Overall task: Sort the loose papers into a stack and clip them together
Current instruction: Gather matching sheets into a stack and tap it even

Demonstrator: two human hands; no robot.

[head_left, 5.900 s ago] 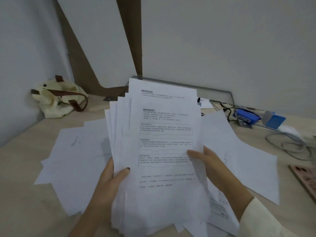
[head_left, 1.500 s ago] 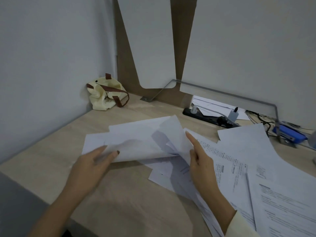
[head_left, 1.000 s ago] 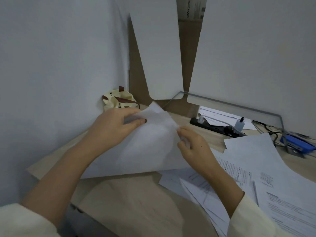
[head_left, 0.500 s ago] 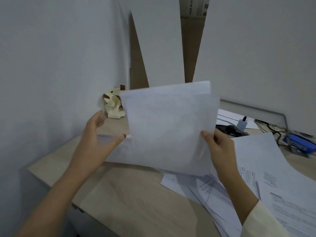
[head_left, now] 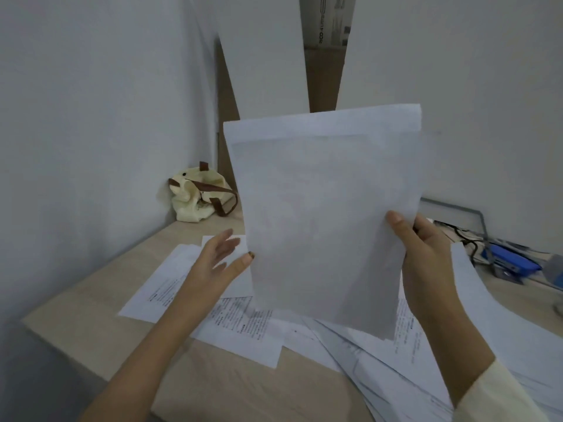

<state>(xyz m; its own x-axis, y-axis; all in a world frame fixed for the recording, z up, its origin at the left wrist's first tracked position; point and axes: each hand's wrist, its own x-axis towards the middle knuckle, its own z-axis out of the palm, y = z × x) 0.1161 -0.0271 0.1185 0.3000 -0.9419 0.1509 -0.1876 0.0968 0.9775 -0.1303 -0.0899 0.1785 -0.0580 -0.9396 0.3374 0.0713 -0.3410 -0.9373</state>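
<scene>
Gathering sheets into a hand-held stack.

Your left hand (head_left: 219, 263) is open, fingers spread, thumb touching the left edge of the raised white paper sheets (head_left: 326, 217); your right hand (head_left: 423, 254) pinches their right edge. Printed loose papers (head_left: 243, 327) lie scattered on the pale wooden table (head_left: 91, 324) below. Close the left hand on the edge, then tap the sheets square before adding more.

left hand (head_left: 221, 260): fingers spread, palm up | right hand (head_left: 422, 254): raised, pinching
</scene>
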